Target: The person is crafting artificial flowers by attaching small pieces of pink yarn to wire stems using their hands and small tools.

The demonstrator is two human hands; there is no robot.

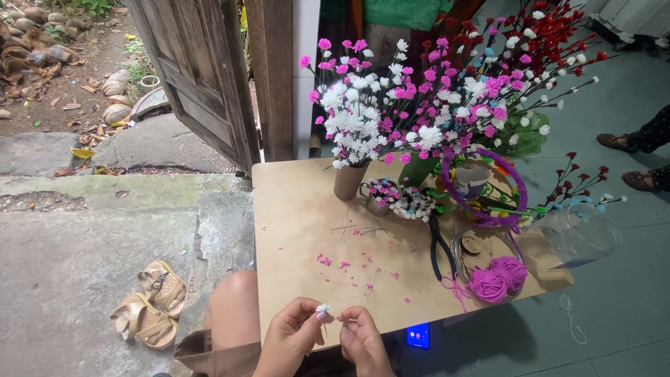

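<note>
Fingers of left hand (pixel 289 335) pinch white flower (pixel 322 308); right hand (pixel 363 340) pinches its wire. Cardboard tube (pixel 349 181) holds white sprays; clear bowl (pixel 488 262) holds pink yarn (pixel 497 277).

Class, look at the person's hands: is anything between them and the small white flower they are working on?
Nothing visible. The left hand already pinches the small white flower at its fingertips, and the right hand sits right beside it.

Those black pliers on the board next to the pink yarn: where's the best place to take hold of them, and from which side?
Take the pliers by the two black handles, the near end beside the pink yarn. Come from above on the near side: they lie flat, and their nose points into the clutter under the purple hoop.
</note>
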